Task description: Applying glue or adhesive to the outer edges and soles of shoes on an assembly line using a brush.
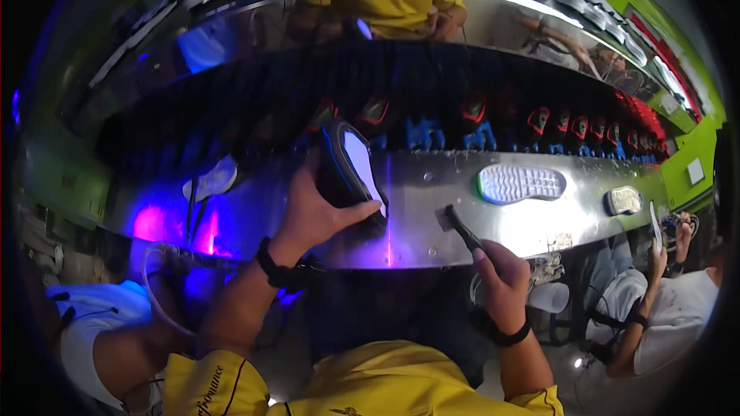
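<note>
Left hand (316,212) clamps upturned shoe (351,169), sole exposed for brushing; right hand (501,281), apart, grips brush (460,229) beside it.

— What's around me here?
— A long metal surface (432,185) curves across in front of me, shiny and lit violet at its left end; a dark tunnel (254,108) sits behind it, with a row of red and blue holders (539,127) along its back.
— And the walls?
— Bright green panels (690,162) on the right; above, a polished hood (493,19) mirrors the room; white soles (586,4) line a shelf at the top.
</note>
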{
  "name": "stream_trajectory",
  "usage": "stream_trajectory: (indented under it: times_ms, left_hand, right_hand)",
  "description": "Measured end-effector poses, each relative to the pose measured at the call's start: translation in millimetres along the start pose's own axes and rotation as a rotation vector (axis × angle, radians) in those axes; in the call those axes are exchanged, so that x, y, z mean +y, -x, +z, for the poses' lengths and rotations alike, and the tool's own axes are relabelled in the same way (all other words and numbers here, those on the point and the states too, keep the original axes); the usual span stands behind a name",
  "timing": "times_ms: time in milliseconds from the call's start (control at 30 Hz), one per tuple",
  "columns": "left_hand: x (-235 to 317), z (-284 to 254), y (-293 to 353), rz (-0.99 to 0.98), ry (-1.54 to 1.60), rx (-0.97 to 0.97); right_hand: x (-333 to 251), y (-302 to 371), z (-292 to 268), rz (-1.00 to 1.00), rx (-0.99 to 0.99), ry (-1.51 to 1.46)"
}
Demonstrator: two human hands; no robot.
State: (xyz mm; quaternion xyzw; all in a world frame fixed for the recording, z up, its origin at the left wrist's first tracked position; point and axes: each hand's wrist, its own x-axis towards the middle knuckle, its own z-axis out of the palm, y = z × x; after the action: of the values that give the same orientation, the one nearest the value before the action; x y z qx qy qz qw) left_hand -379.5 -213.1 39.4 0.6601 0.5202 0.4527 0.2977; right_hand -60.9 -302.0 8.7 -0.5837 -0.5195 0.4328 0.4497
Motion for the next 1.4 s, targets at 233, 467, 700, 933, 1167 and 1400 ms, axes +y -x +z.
stream_trajectory:
  times_ms: [233, 467, 700, 933, 1167, 1400]
  left_hand:
    - [-15.5, -7.0, 93.0, 0.087, -0.266, 0.097]
    - [-17.4, -3.3, 141.0, 0.254, -0.518, 0.057]
    - [-30.2, -3.0, 158.1, 0.274, -0.562, 0.059]
    - [-36.2, -2.5, 160.0, 0.278, -0.524, 0.081]
    - [-37.3, 0.7, 160.8, 0.272, -0.525, 0.080]
    - [-33.9, -1.7, 161.0, 0.269, -0.555, 0.077]
  right_hand:
    - [0.0, -17.9, 51.2, 0.152, -0.294, -0.057]
    - [33.8, -17.5, 102.3, 0.091, -0.249, 0.043]
    - [45.1, -8.8, 119.8, 0.086, -0.284, 0.057]
    - [40.4, 20.0, 111.4, 0.253, -0.402, -0.135]
    - [30.6, 20.9, 106.9, 0.088, -0.364, -0.034]
    - [21.5, 31.5, 90.1, 0.213, -0.488, -0.157]
